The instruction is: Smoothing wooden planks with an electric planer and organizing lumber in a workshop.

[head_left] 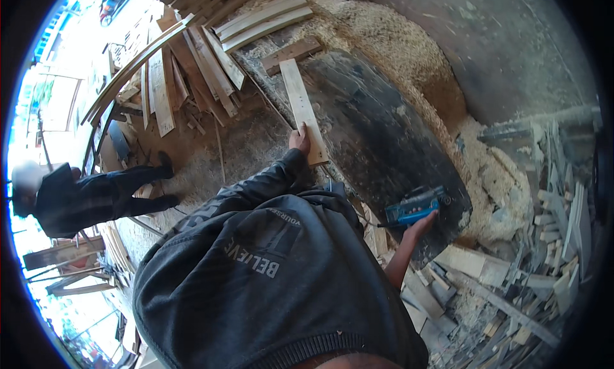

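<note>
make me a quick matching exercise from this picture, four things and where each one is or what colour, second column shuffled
Things:
1. Pale board
2. Power tool
3. Sawdust heap
4. Other person

Matches:
A. Heaped beyond the dark tabletop
B. Standing at the picture's left, in dark clothes
C. Held near one end by the left hand
D. Blue, in the right hand

Pairs: 1-C, 2-D, 3-A, 4-B
</note>
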`<state>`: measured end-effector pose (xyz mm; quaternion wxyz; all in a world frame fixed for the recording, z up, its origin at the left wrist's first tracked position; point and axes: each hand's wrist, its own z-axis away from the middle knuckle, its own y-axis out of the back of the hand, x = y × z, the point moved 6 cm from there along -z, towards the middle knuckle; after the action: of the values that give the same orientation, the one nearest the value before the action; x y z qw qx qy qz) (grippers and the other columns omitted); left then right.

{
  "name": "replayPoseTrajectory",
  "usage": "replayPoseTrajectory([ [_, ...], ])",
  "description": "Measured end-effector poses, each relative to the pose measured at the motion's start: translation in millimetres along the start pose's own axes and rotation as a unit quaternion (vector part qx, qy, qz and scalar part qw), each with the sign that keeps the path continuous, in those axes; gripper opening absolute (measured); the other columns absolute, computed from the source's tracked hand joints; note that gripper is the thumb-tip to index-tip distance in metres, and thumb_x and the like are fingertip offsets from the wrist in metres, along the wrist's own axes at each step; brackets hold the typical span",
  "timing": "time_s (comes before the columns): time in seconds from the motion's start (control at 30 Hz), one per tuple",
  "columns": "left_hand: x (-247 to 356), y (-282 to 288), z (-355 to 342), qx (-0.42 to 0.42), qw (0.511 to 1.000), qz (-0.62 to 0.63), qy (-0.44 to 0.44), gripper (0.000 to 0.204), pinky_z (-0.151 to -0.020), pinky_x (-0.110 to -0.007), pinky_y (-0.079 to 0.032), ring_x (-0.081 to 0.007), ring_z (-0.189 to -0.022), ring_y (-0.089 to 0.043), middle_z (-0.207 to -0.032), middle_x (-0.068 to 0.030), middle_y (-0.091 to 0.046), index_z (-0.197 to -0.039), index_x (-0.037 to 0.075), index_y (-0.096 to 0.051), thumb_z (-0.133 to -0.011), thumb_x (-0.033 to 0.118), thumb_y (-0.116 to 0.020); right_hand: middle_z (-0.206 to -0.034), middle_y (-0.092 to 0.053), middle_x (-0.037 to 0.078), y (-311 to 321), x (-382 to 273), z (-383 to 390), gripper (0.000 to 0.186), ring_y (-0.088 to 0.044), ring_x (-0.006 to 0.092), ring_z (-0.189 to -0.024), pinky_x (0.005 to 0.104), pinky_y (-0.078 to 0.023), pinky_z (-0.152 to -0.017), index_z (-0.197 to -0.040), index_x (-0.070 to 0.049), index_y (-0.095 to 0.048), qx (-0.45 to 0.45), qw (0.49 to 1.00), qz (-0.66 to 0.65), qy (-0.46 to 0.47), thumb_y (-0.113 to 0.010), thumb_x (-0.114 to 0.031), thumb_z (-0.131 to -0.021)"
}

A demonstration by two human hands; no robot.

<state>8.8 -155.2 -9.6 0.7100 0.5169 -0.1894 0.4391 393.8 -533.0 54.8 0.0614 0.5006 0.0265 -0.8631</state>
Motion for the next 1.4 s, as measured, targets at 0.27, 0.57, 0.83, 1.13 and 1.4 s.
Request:
replayPoseTrajectory([
  [0.27,92.4,53.4,2.5,-0.127,0.966,0.116,-0.192,0.053,-0.075,-0.040,-0.049,-0.0283,-0.079,-0.064,-0.083,-0.0202,-0.066,-0.100,-0.004,-0.066,-0.103,0.046,-0.049,-0.150,-0.043,0.022,5.7,3.5,-4.0,0.072,-0.050,0.0380,-0.131,0.0531,-0.041,-0.109,-0.149,-0.002,-0.039,0.097,0.991,0.066,0.069,-0.035,-0.057,-0.104],
  [0.57,118.3,88.8,-154.5,-0.250,0.945,-0.016,-0.212,0.055,-0.072,-0.040,-0.049,-0.0292,-0.077,-0.064,-0.085,-0.0204,-0.066,-0.102,-0.002,-0.065,-0.098,0.051,-0.054,-0.132,-0.051,0.027,-95.3,-54.8,97.7,0.053,-0.052,0.0428,-0.122,0.0529,-0.041,-0.105,-0.140,0.001,-0.047,0.397,0.735,0.424,0.350,-0.056,-0.034,-0.101],
  [0.83,193.5,175.9,-264.4,-0.331,0.891,0.014,-0.310,0.050,-0.077,-0.038,-0.051,-0.0238,-0.085,-0.066,-0.091,-0.0185,-0.068,-0.118,0.000,-0.064,-0.100,0.046,-0.055,-0.121,-0.062,0.011,-499.4,18.6,187.2,0.057,-0.060,0.0167,-0.107,0.0332,-0.049,-0.092,-0.143,-0.002,-0.045,-0.186,0.941,0.203,0.196,-0.069,-0.025,-0.096],
  [1.13,195.6,166.6,-352.5,-0.334,0.831,-0.109,-0.431,0.042,-0.085,-0.043,-0.052,-0.0394,-0.106,-0.064,-0.113,-0.0248,-0.065,-0.121,0.002,-0.063,-0.101,0.038,-0.053,-0.117,-0.062,0.016,-672.5,92.0,220.8,0.059,-0.060,0.0213,-0.101,0.0363,-0.050,-0.085,-0.127,0.006,-0.054,-0.189,0.977,0.074,0.060,-0.077,-0.032,-0.089],
  [1.4,193.7,162.5,-524.7,-0.084,0.734,-0.411,-0.534,0.107,-0.114,-0.072,0.005,-0.0394,-0.154,0.002,-0.167,-0.0157,-0.009,-0.159,0.019,-0.026,-0.074,0.067,-0.071,-0.114,-0.065,0.017,-547.1,149.5,175.8,0.060,-0.064,0.0247,-0.099,0.0381,-0.052,-0.085,-0.127,0.005,-0.055,0.013,0.979,0.185,0.084,-0.078,-0.032,-0.087],
])
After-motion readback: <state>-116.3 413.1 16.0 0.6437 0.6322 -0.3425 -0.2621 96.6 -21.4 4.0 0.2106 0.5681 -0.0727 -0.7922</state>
